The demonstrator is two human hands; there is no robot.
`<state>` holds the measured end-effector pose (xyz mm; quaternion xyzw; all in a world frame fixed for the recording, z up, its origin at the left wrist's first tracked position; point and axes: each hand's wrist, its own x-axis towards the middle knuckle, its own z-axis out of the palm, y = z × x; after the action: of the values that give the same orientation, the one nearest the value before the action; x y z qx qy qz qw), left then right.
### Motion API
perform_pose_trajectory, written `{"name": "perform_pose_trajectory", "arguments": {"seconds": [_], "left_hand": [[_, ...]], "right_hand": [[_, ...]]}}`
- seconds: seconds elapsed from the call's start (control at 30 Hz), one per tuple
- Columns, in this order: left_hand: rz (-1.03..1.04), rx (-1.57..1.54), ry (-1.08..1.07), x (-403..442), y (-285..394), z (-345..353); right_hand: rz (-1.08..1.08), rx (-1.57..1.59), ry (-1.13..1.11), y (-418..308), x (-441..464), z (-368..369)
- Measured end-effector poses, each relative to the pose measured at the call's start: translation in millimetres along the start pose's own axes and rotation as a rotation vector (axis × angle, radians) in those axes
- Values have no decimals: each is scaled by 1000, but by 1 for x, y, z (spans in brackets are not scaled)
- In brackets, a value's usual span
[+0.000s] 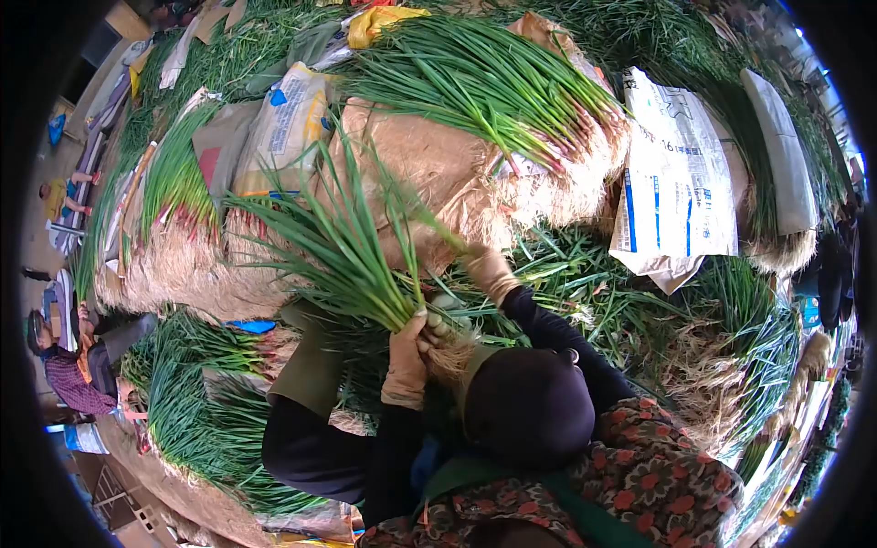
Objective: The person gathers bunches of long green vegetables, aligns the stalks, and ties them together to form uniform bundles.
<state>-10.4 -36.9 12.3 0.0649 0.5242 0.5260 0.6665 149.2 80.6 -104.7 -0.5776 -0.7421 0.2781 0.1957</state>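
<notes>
A bundle of long green leafy stalks [370, 274] with pale bases and stringy tan roots rises from your left hand [406, 361], in front of your knees. Its long axis runs on a slant: the leaf tips fan away from you and to the left, and the roots point back toward your right knee [530, 406]. Your left hand, in a tan glove, is clenched around the pale lower stems. Your right hand [489, 274], gloved alike and blurred, grasps a slim green stalk [438, 228] just beyond the bundle and to its right, its leafy end slanting forward and left. Ahead, red-based green stalks [493, 87] lie across a wrinkled brown sheet [411, 146]; to their right rests a white sack with blue print [676, 173]. Loose green leaves [575, 283] litter the ground beyond your right knee. At far left sits a person in a checked shirt [78, 379].
</notes>
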Motion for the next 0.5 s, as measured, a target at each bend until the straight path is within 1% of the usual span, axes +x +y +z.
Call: {"name": "perform_pose_trajectory", "arguments": {"seconds": [0.03, 0.1, 0.13, 0.17, 0.2, 0.23, 0.27, 0.3, 0.33, 0.37, 0.4, 0.43, 0.47, 0.5], "left_hand": [[37, 15, 13, -6, 8, -1], [101, 42, 46, -18, 25, -15], [165, 68, -56, -22, 41, -26], [221, -25, -173, -16, 55, -44], [181, -376, -78, -33, 80, -39], [210, -561, -176, -40, 104, -45], [228, -726, -329, -47, 126, -50], [225, -869, -479, -56, 143, -48], [211, -928, -581, -59, 154, -45], [199, -931, -629, -55, 158, -45], [192, -910, -654, -44, 156, -49], [177, -848, -671, -27, 151, -58], [163, -786, -690, -9, 146, -66], [125, -728, -652, -6, 137, -49]], "right_hand": [[270, 251, 7, 9, -3, -16], [-30, -72, -207, 2, -37, -56], [-357, -386, -285, 56, -69, -30], [-318, -519, -510, 62, -84, -42], [-295, -643, -742, 66, -99, -55], [-121, -588, -925, 69, -118, -74], [67, -550, -1086, 69, -137, -96], [54, -538, -1134, 77, -146, -102], [41, -525, -1183, 85, -154, -109], [66, -495, -1284, 53, -136, -140], [-210, -563, -1049, 70, -114, -135], [-68, -457, -860, 90, -87, -141], [-13, -309, -556, 72, -60, -158], [2, -127, -205, 57, -33, -169]]}}
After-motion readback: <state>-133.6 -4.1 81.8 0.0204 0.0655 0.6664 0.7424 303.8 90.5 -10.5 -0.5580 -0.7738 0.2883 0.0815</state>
